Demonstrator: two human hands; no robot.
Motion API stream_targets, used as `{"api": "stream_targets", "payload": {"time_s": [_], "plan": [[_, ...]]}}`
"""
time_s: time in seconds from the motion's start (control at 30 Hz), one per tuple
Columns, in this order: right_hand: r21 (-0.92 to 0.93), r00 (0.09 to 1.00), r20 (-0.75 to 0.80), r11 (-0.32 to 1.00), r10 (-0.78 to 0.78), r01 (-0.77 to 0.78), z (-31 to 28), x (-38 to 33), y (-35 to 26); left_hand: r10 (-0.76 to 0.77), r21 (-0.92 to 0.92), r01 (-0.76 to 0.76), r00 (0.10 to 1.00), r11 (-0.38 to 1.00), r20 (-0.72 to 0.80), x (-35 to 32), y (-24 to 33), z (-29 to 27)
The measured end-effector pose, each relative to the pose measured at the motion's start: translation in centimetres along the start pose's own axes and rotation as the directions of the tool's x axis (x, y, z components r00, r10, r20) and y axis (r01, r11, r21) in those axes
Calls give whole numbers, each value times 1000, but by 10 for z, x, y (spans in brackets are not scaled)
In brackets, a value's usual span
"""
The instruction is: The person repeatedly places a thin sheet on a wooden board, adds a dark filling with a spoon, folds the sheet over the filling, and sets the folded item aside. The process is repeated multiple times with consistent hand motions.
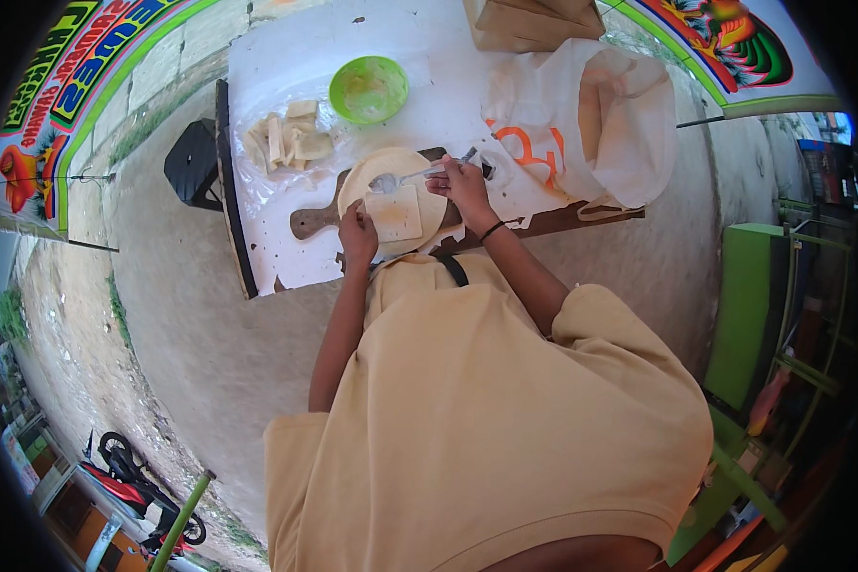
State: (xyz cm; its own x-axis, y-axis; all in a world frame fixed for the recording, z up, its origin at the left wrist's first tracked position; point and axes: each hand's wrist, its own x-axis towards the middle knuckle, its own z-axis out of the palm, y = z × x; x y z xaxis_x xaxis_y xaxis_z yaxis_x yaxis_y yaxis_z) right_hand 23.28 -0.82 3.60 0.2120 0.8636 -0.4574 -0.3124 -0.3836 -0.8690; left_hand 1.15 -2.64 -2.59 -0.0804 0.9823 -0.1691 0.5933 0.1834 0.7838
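Note:
A stack of thin round pale sheets [356, 179] lies on a wooden board with a handle [309, 223], near the front edge of the table. On top of the stack is a square pale wrapper [397, 212]. My left hand [357, 232] has its fingers closed at the wrapper's left edge; the fingertips are small in the picture. In my right hand [461, 189] is a clear spoon [384, 182], its bowl end over the wrapper's far left corner. My right fingers hide part of its handle.
Several folded pale pieces [296, 143] lie on clear plastic at the table's left. A green bowl [337, 93] with some residue stands behind the stack. To the right are a large white bag [561, 91] and a cardboard box [515, 27]. A black stool [193, 164] is beyond the left table edge.

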Motion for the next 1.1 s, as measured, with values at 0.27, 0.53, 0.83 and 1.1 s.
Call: {"api": "stream_targets", "payload": {"time_s": [0.27, 0.53, 0.83, 1.1], "plan": [[265, 990, -116, 959, -75, 104, 25, 78, -64, -5, -43, 7, 999, 999, 39, 11, -2, 0], [81, 992, -124, 997, 10, 0, 63, 134, -43, 22, -35, -20, 998, 999, 58, 11, 6, -1], [-713, 937, -84, 677, -339, 181, -51, 49, -50, -45, -59, 48, 998, 997, 48, 10, -3, -2], [-998, 986, 65, -4, -151, 65, -81, 41, -8, -71, -45, 75, 994, 996, 85, 12, -5, -4]]}}
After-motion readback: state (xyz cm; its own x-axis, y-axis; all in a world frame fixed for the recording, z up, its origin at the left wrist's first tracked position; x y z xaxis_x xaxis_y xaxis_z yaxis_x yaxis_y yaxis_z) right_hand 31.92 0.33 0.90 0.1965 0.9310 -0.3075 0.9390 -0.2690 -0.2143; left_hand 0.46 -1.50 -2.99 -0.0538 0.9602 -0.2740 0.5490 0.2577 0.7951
